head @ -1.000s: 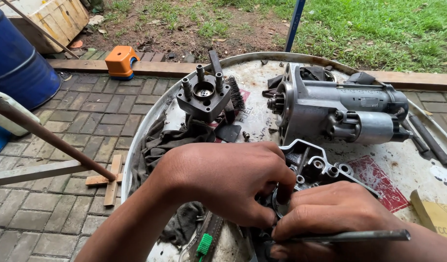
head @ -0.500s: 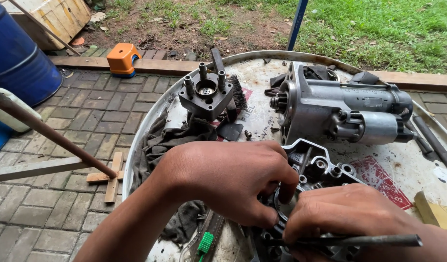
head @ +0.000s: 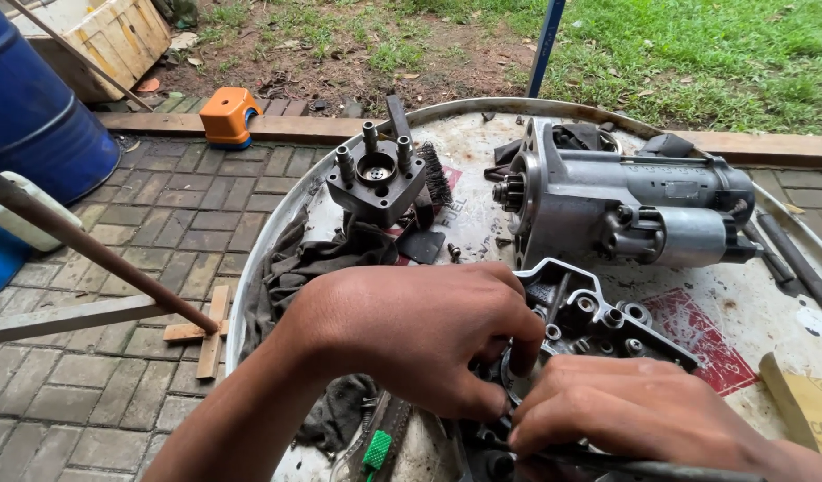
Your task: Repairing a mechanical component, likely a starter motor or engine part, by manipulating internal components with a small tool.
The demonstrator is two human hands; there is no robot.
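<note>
Staying clamped on the metal housing (head: pixel 607 326), both hands' grip is unchanged; right hand (head: pixel 634 415) keeps its rod (head: pixel 643 466).

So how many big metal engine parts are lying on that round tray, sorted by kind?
Silver starter motor: 1
Dark square block with studs: 1
Grey cast housing under the left hand and right hand: 1
Total: 3

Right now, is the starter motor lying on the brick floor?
No, the starter motor lies on the round metal tray, behind both hands, not on the bricks.
</note>
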